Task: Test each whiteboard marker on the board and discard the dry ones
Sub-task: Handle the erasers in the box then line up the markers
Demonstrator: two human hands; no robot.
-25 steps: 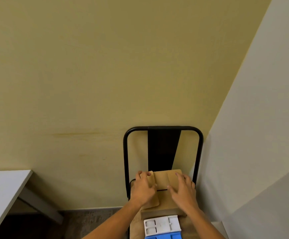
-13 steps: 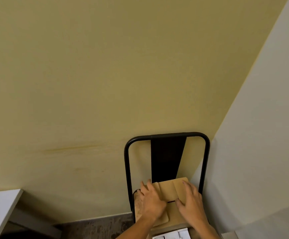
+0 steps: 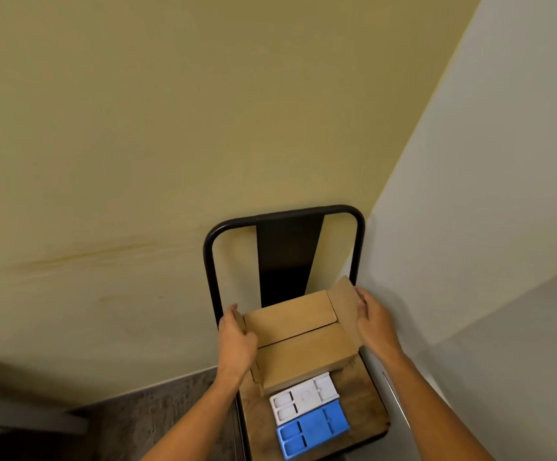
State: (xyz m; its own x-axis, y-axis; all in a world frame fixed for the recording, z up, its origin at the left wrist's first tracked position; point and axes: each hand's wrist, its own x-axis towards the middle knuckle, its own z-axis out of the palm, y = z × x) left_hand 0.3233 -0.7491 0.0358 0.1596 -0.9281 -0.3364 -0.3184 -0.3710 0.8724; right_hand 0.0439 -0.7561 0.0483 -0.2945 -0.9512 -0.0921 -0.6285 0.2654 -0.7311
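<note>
A brown cardboard box [image 3: 298,341] sits on a wooden-topped black metal stand [image 3: 367,410]. Its two long top flaps lie nearly shut. My left hand [image 3: 237,341] holds the left side flap, fingers curled round its edge. My right hand [image 3: 372,321] touches the right side flap, which stands raised, with fingers relaxed. The flaps hide what is inside the box. No markers or whiteboard show.
A white plastic tray [image 3: 305,395] and a blue plastic tray [image 3: 313,429] lie on the stand in front of the box. A yellow wall [image 3: 170,144] is behind, a pale wall [image 3: 486,194] to the right, dark carpet [image 3: 157,414] below left.
Both hands moved apart from the top middle of the box to its left and right side flaps. The side flaps are now folded outward. The view tilted down, showing the trays again.
</note>
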